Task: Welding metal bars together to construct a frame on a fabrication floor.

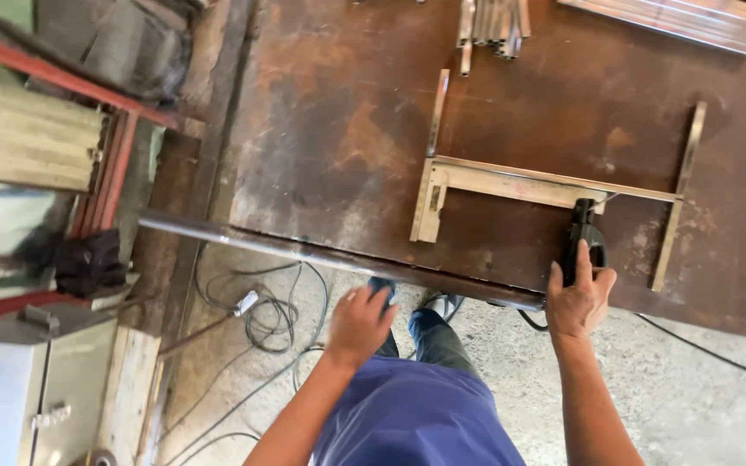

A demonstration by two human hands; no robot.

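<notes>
The right hand (578, 298) is closed around a black welding torch (582, 235) at 4 o'clock on the rusty table (338, 138), its tip touching the metal frame (511, 185). The left hand (358, 324) hangs half-open, holding nothing.

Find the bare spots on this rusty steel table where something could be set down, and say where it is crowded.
Bare: the table's left part, left of the metal frame. Crowded: the far edge, with tube offcuts and stacked bars, and around the right hand gripping the black tool.
</notes>
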